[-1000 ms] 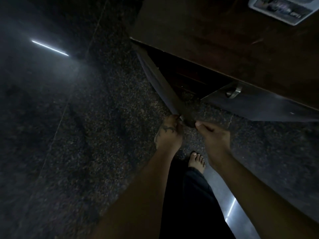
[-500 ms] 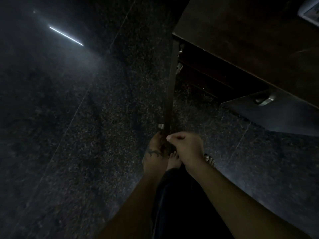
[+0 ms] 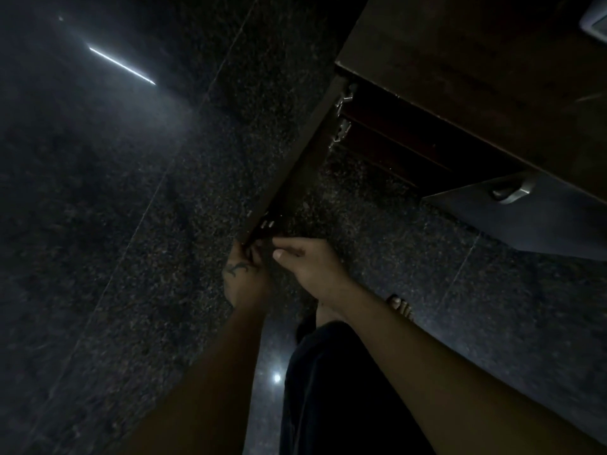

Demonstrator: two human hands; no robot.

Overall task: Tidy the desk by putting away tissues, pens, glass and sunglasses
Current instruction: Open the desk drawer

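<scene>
No tissues, pens, glass or sunglasses show in this dim view. A dark cabinet door (image 3: 295, 165) under the desk (image 3: 460, 60) stands swung out, seen edge-on, hinged at the desk's corner. My left hand (image 3: 244, 277), with a tattoo on its back, grips the door's free end from the left. My right hand (image 3: 312, 264) pinches the same end from the right, thumb and fingers closed on it. Metal fittings (image 3: 266, 223) glint on the door just above my fingers.
A second door (image 3: 525, 224) with a metal handle (image 3: 509, 192) hangs open at the right. Hinges (image 3: 341, 103) shine at the cabinet corner. A pale device (image 3: 596, 24) lies on the desk's far right. Speckled stone floor surrounds my dark trouser leg (image 3: 328, 389) and bare foot (image 3: 399, 305).
The door has swung out toward me and to the left, from showing its face to edge-on. Both hands stayed on its free end and moved with it.
</scene>
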